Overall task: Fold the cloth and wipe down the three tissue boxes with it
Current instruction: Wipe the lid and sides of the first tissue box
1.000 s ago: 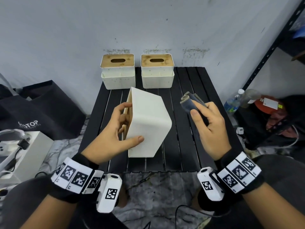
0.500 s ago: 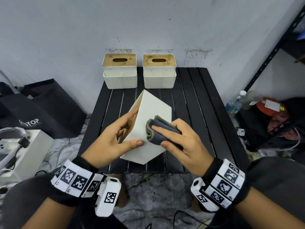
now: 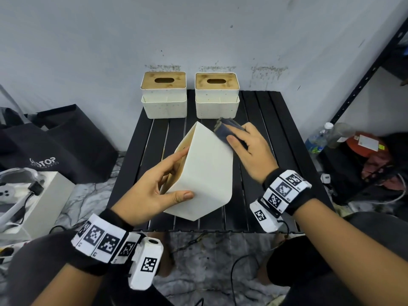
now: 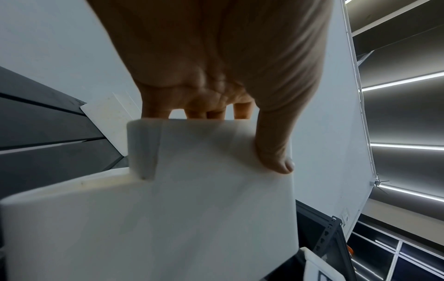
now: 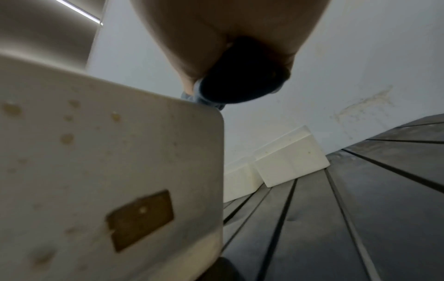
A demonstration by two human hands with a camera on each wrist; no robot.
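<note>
My left hand (image 3: 154, 191) grips a white tissue box (image 3: 207, 171) tipped up above the black slatted table (image 3: 260, 120), thumb on its pale underside and fingers on the wooden lid side. The left wrist view shows the same thumb (image 4: 273, 150) pressed on the box (image 4: 192, 209). My right hand (image 3: 249, 149) holds the folded dark grey cloth (image 3: 225, 129) against the box's upper right edge. In the right wrist view the cloth (image 5: 240, 83) sits under my palm at the corner of the speckled box (image 5: 108, 171). Two more white tissue boxes with wooden lids (image 3: 164, 96) (image 3: 217, 96) stand at the table's back.
A black bag (image 3: 66, 142) and a white box with gear (image 3: 33, 195) lie on the floor to the left. A dark metal shelf (image 3: 375, 69), bottles (image 3: 318, 140) and clutter stand to the right. Cables run across the floor in front of the table.
My right hand has slid the cloth from the middle of the box's face up and away to its upper right edge. The left hand keeps its grip, the box turned slightly.
</note>
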